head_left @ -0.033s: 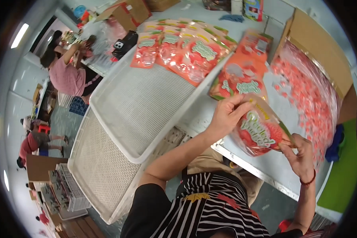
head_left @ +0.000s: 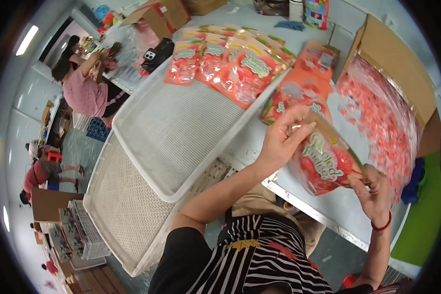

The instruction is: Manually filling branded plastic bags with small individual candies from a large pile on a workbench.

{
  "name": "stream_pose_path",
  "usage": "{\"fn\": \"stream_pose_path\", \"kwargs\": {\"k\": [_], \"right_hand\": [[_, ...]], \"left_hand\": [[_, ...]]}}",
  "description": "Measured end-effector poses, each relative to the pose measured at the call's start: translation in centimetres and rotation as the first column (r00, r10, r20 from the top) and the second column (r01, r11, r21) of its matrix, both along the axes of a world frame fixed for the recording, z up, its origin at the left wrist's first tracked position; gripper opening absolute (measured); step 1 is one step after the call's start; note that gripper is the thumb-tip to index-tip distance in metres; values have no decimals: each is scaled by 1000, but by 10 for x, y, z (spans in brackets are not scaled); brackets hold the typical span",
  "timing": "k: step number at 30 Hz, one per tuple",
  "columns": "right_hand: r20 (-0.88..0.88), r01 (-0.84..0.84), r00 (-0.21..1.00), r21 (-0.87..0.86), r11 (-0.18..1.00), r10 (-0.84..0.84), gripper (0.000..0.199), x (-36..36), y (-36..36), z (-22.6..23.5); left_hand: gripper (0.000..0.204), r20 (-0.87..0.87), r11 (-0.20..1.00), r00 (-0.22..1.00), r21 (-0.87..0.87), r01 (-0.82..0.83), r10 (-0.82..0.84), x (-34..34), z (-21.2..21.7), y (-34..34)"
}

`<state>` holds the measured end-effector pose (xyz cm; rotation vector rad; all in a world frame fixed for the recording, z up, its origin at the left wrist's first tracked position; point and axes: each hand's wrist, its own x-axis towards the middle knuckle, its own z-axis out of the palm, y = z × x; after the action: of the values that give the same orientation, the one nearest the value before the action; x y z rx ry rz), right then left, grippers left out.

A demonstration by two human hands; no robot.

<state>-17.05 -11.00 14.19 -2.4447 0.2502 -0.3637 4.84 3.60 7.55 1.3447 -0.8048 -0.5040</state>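
Note:
Between my hands hangs a red printed plastic pouch (head_left: 323,159) with a clear window and a green edge. My left hand (head_left: 281,139) pinches one upper corner between thumb and fingers. At the opposite corner my right hand (head_left: 371,192), a red string round its wrist, grips the pouch along its top edge. Behind my left hand a stack of similar flat pouches (head_left: 306,81) lies on the table. Further right spreads a heap of small red-and-clear wrapped pieces (head_left: 377,125), spilling from a plastic-lined carton (head_left: 402,63).
Left of me, a white mesh tray (head_left: 176,127) carries several filled pouches (head_left: 252,68) at its far end, above another tray (head_left: 127,191). Green material (head_left: 421,215) lies at the right. Co-workers (head_left: 85,90) stand at the far left near cardboard boxes (head_left: 166,14).
My hands keep their hold on the pouch, which has tilted slightly. The left hand has shifted a little upward. Elsewhere the view has moved only slightly.

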Motion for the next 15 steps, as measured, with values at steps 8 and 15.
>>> {"fn": "stream_pose_path", "kwargs": {"k": [8,15], "right_hand": [[254,-49,965,404,913,-61,18,110,49,20],[386,-324,918,607,726,86,27,171,85,19]], "left_hand": [[117,309,992,944,1,-122,116,-16,-11,13],[44,-149,950,953,-132,-284,264,76,5,34]]}}
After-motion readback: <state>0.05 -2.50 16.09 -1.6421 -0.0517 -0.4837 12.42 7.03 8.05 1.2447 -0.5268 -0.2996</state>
